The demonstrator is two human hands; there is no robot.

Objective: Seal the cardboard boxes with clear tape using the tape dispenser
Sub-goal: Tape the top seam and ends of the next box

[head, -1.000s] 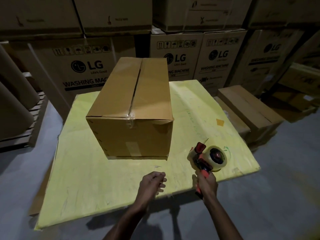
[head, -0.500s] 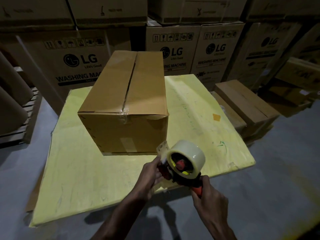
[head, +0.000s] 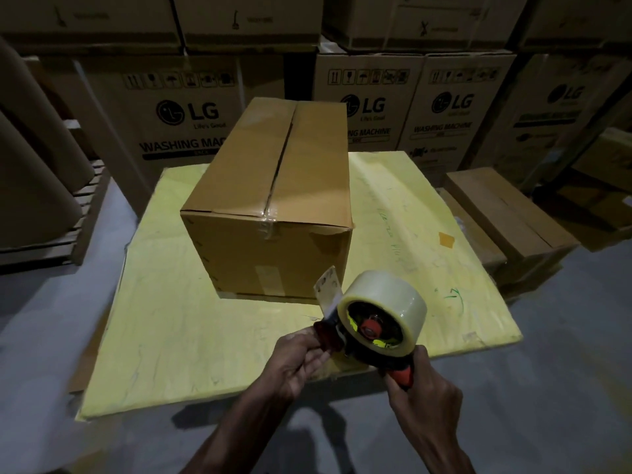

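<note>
A brown cardboard box [head: 273, 206] stands on a yellow sheet [head: 191, 319]. Its top flaps meet along an open centre seam, and a short strip of clear tape crosses the near top edge. Below the box, my right hand [head: 422, 401] grips the red handle of the tape dispenser [head: 372, 340], which carries a roll of clear tape [head: 386, 302]. My left hand [head: 294, 364] pinches the dispenser's front end, where a loose tape end [head: 327, 285] sticks up. Both hands are in front of the box, apart from it.
Stacked LG washing machine cartons [head: 178, 111] line the back. Flat brown boxes [head: 506, 217] lie on the floor to the right of the yellow sheet. Large cardboard rolls on a wooden pallet [head: 78, 213] stand at the left. Grey floor surrounds the sheet.
The dispenser has swung from upright at the right to the middle, its roll facing me. My left hand, free before, now pinches its front end by the tape.
</note>
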